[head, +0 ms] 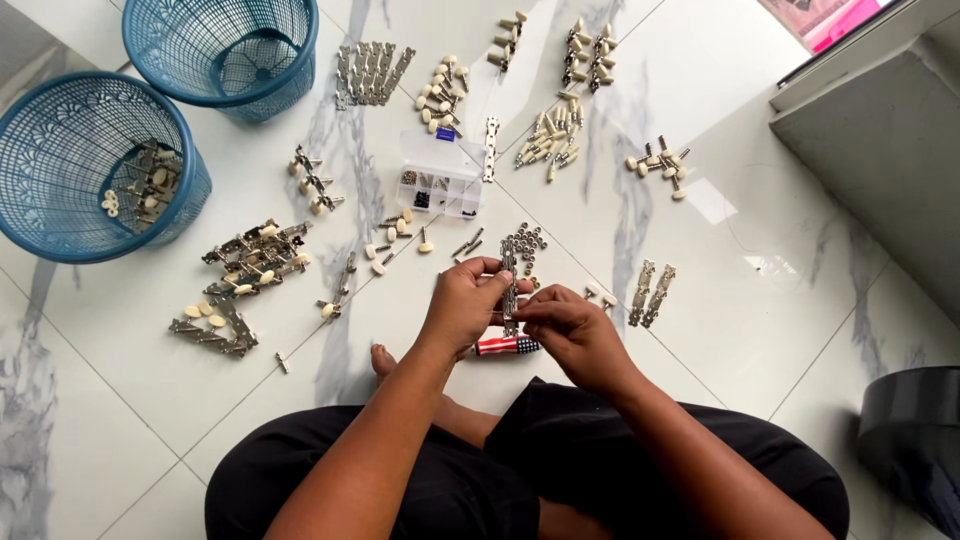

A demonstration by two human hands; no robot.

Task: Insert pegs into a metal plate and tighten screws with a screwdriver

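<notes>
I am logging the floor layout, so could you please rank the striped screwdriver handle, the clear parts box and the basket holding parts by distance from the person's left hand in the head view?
From the left hand:
1. Striped screwdriver handle, just below it.
2. Clear parts box, farther up the floor.
3. Basket holding parts, far left.

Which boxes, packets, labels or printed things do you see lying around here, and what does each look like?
Clear plastic compartment box: on the floor ahead of the hands, rectangular, small dark and blue bits inside.
Pink printed sheet: top right corner, flat, cut off by the frame.
Small cylinder: on the floor under the hands, red and white stripes with a blue starred end.
</notes>
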